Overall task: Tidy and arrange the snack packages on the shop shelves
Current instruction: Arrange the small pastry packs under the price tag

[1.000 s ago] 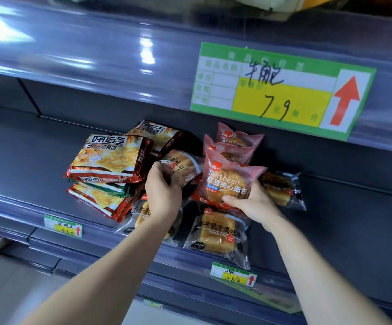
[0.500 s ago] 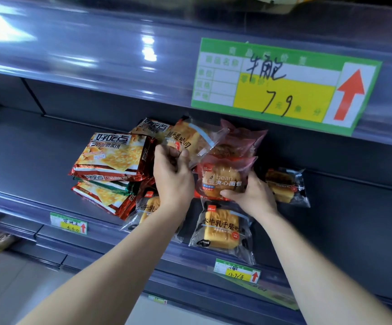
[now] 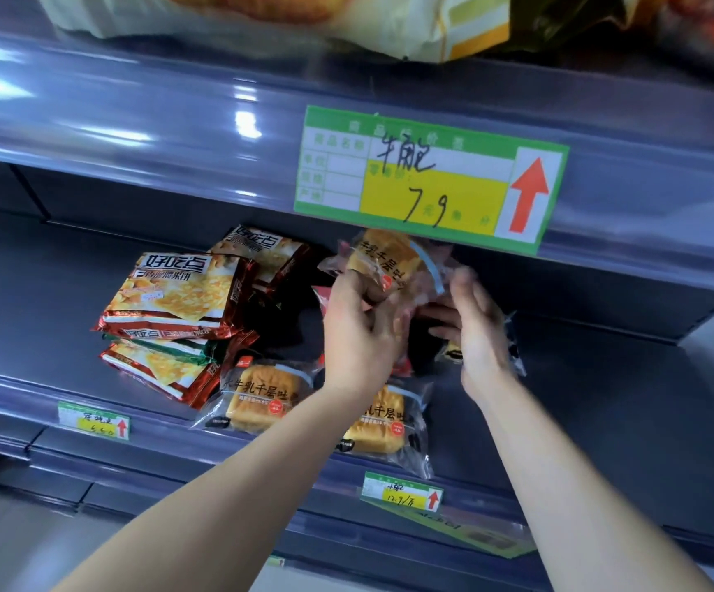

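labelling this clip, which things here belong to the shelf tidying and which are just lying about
Job: left hand gripping the raised bread packet; right hand, blurred, beside it; two bread packets at the shelf front; cracker packs.
Just there: big price card; small price tags; bags on the top shelf.

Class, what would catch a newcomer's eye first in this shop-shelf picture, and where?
The large green-and-yellow, red-arrowed paper price tag stands out on the front edge of the upper shelf. Just below it, the left hand holds up a clear plastic packet of golden toast, the blurred right hand beside it. A stack of glossy red-edged cracker packets lies left on the lower shelf.
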Tool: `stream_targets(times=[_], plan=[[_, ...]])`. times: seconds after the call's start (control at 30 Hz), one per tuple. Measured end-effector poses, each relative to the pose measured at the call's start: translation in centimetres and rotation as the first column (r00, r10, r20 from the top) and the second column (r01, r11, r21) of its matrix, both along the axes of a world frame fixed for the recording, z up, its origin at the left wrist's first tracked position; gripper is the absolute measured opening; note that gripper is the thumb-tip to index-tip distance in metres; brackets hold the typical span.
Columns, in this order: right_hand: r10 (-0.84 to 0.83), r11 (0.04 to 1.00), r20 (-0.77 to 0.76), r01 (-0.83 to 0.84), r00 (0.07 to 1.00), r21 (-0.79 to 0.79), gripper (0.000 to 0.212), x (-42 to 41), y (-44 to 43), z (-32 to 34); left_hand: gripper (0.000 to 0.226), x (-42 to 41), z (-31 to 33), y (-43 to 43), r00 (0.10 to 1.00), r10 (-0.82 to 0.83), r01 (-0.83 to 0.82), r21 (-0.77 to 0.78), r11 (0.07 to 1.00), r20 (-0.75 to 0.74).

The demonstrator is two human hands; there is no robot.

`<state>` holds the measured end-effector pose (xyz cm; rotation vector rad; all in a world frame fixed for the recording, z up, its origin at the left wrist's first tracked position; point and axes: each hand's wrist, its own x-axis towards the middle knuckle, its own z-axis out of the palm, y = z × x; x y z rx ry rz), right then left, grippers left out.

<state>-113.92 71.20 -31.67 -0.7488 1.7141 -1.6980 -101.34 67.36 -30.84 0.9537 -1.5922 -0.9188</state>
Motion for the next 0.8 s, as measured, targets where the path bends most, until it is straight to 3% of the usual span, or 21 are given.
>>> stream_targets(times=[0.07,0.17,0.27,0.33,0.43,0.53,0.6,0.67,0.73,0.8], plan=[[0.007,1.0,0.024,-0.007,1.0,-0.007,0.072,-0.3,0.3,0.9,0.024,-0.9,-0.5,0.6,0.993,-0.077,0.085,-0.083,0.993,0.095],[-0.103,0.991,0.096,0.11,0.99,-0.07,0.032,-1.9,1.2,1.2,0.022,-1.7,-1.0,0.9,0.96,-0.143,0.178,-0.134,0.975,0.24],[-0.169,0.979,0.108,0.18,0.98,-0.095,0.025,-4.3,2.3,1.0,0.026,-2.2,-0.9,0.5,0.968,-0.113,0.142,-0.115,0.983,0.225],[-0.157,0.985,0.055,0.16,0.986,-0.059,0.023,-5.5,3.0,0.7,0.048,-3.0,-0.6,-0.2,0.96,-0.089,0.111,-0.069,0.991,0.264],[-0.072,0.997,0.017,0.072,0.997,-0.037,0.022,-6.8,3.8,0.1,0.081,-4.6,0.3,-1.1,0.858,-0.202,0.195,0.066,0.979,0.472],[-0.032,0.998,0.018,0.033,0.999,-0.061,0.033,-8.2,4.5,-0.5,0.057,-5.8,0.9,-1.5,0.78,-0.35,0.261,0.239,0.935,0.519],[0.0,0.999,0.057,0.003,0.998,-0.054,0.055,-9.0,4.7,-1.0,0.039,-6.3,0.6,-1.7,0.8,-0.37,0.27,0.267,0.925,0.473],[0.009,1.0,0.121,-0.005,0.993,-0.029,0.064,-9.3,4.8,-1.7,0.031,-6.7,0.1,-1.6,0.846,-0.338,0.245,0.264,0.933,0.412],[-0.116,0.993,0.194,0.118,0.974,0.002,0.055,-9.5,4.5,-2.5,0.022,-7.0,-0.4,-1.4,0.866,-0.27,0.206,0.191,0.96,0.421],[-0.333,0.937,0.092,0.318,0.939,0.142,0.04,-10.1,4.0,-3.6,0.014,-7.1,-0.8,-1.3,0.877,-0.224,0.182,0.139,0.973,0.424]])
